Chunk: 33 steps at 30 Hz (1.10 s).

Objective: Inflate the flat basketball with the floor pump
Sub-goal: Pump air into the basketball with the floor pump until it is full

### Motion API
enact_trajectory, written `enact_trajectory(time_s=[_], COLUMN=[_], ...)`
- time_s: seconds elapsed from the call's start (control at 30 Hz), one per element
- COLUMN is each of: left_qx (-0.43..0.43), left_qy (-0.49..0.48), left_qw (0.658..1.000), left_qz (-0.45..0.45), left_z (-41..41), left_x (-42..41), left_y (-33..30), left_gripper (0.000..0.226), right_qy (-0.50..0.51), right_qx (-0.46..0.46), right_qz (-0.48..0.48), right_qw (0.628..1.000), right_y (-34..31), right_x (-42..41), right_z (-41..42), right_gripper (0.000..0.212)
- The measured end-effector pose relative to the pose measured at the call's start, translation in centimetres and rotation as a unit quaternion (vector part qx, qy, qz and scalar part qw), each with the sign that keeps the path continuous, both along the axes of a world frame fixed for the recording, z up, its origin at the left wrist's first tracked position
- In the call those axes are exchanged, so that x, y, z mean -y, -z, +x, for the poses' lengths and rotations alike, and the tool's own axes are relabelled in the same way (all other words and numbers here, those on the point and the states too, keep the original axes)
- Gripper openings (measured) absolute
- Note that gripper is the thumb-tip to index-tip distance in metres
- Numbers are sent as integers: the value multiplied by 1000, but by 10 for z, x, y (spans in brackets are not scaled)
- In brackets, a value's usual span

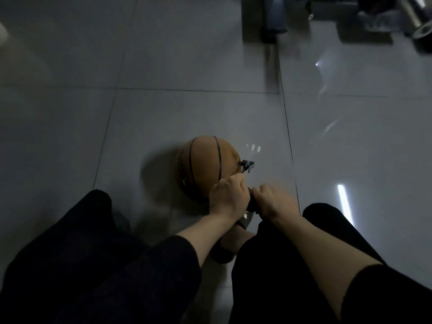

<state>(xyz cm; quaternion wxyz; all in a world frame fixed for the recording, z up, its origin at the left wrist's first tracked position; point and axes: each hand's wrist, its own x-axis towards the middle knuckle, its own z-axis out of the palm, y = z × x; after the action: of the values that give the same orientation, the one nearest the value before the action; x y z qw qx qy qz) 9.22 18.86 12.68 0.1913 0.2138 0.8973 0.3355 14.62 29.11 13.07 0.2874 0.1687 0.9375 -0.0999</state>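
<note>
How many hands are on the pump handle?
2. The left hand grips the handle on the side nearer the basketball; the right hand grips it just beside, on the other end. The handle is mostly hidden under them.

Orange basketball (205,167) on floor, pump nozzle (247,165) attached

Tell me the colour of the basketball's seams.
Black lines on the orange-brown basketball, seen in the head view.

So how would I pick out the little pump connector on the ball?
Find the orange basketball on the grey tiled floor, just beyond both hands. On its right edge sits the small black connector, the only dark, angular part jutting from the round ball.
</note>
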Motion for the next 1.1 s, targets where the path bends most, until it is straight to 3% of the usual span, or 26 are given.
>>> enact_trajectory(time_s=[0.2,0.33,0.5,0.73,0.93,1.1], left_qx=[-80,-128,-126,-58,-29,-3], left_qy=[-23,-42,-80,-128,-114,-129], left_qw=[990,978,977,985,990,991], left_qz=[116,162,150,100,79,43], left_z=[-18,-33,-20,-23,-21,-32], left_x=[4,-8,9,34,35,56], left_y=[-85,-132,-70,20,46,49], left_gripper=[32,30,27,34,33,36], right_qy=[102,177,33,28,87,27], right_qx=[-48,-61,-112,-105,-72,-74], right_qz=[-74,-144,12,-5,-17,-22], right_qw=[991,972,993,994,993,997], right_y=[-107,-164,-87,-17,3,6], right_x=[-4,-20,7,34,35,51], right_z=[-22,-45,-25,-35,-39,-52], right_gripper=[35,35,26,39,39,37])
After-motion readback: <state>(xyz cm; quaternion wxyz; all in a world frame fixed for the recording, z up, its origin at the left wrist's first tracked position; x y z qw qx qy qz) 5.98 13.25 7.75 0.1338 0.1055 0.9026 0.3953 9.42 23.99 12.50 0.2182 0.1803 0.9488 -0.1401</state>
